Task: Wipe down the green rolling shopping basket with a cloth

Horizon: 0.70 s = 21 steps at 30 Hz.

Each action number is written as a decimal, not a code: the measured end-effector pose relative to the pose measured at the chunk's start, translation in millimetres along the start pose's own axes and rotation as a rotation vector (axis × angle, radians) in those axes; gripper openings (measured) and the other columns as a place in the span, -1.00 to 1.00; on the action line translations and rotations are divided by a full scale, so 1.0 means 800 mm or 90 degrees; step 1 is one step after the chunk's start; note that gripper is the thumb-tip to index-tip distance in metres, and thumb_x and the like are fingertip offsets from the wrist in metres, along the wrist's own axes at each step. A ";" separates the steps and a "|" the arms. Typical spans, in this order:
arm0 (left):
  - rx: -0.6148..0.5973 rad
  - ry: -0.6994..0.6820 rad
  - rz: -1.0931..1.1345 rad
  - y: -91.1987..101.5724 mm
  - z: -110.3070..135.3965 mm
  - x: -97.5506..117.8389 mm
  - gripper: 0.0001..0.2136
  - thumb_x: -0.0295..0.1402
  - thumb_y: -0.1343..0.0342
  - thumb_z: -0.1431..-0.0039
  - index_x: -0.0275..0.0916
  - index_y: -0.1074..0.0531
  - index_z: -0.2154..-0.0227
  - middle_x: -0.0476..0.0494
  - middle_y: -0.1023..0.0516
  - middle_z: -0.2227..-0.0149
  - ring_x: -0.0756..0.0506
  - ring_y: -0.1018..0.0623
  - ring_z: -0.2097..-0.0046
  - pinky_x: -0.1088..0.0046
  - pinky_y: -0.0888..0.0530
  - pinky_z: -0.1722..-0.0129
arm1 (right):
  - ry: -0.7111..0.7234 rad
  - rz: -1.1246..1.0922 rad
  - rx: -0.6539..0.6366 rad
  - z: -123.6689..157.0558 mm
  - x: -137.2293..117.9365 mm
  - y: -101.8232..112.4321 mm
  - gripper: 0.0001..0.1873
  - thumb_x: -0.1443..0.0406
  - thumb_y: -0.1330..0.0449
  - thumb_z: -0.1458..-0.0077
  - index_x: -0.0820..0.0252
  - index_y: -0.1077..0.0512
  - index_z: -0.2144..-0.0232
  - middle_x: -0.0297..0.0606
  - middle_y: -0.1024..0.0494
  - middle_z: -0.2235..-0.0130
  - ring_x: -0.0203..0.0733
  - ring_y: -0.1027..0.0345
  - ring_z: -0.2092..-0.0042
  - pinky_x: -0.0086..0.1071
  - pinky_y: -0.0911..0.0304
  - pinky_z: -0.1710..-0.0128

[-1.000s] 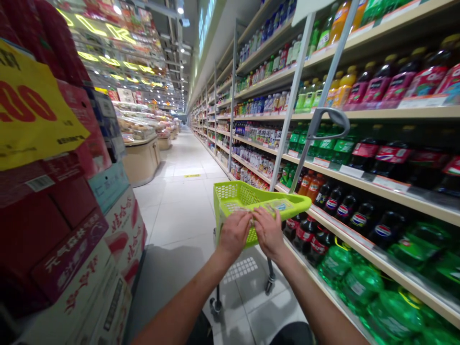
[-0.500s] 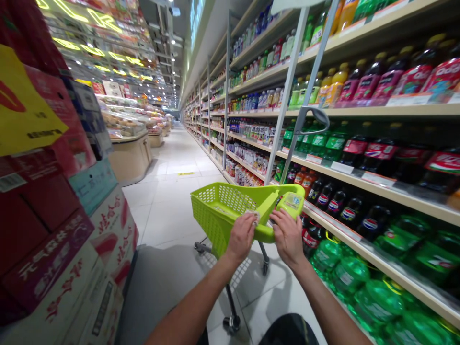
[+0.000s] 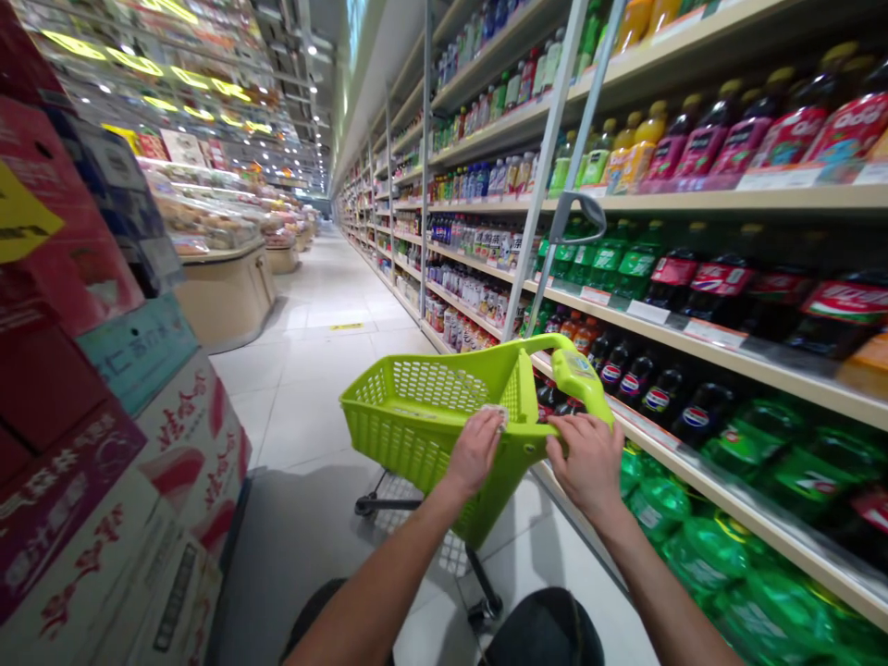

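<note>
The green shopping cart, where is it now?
Head view, lower centre: the green shopping cart stands in the aisle, held by left hand and right hand, drink shelves on its right.

My lime-green plastic shopping cart [image 3: 423, 416] stands on the tiled aisle floor [image 3: 312, 407], just beside the drinks shelves [image 3: 694, 333]. It is slanted, nose to the left. Its perforated basket rides a dark wheeled frame; a labelled hump rises from the near right corner.

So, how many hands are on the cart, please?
2: the left hand on the near rim of the cart, the right hand beside it, below the handle. None seems hidden.
</note>
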<state>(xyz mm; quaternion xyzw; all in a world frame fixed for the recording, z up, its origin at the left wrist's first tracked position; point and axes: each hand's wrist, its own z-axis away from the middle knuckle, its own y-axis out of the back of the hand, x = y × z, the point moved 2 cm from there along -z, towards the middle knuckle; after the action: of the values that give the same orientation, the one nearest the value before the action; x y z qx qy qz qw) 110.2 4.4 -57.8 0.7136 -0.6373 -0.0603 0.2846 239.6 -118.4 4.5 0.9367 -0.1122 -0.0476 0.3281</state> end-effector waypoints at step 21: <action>0.013 0.188 -0.258 0.112 0.105 -0.178 -0.66 -0.55 0.21 -0.10 -0.28 -0.33 0.11 -0.22 -0.42 0.07 -0.11 -0.36 -0.04 0.21 -0.35 -0.02 | 0.088 0.043 -0.057 0.026 -0.029 -0.041 -0.66 0.29 -0.04 -0.04 0.19 -0.35 0.10 -0.21 -0.46 0.09 -0.06 -0.18 -0.01 0.01 0.30 -0.13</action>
<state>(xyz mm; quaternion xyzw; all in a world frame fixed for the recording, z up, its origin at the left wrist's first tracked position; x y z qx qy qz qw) -31.6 108.9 -123.5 0.8309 -0.4332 -0.0044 0.3493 219.8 -100.7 -31.7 0.9178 -0.1182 0.0233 0.3783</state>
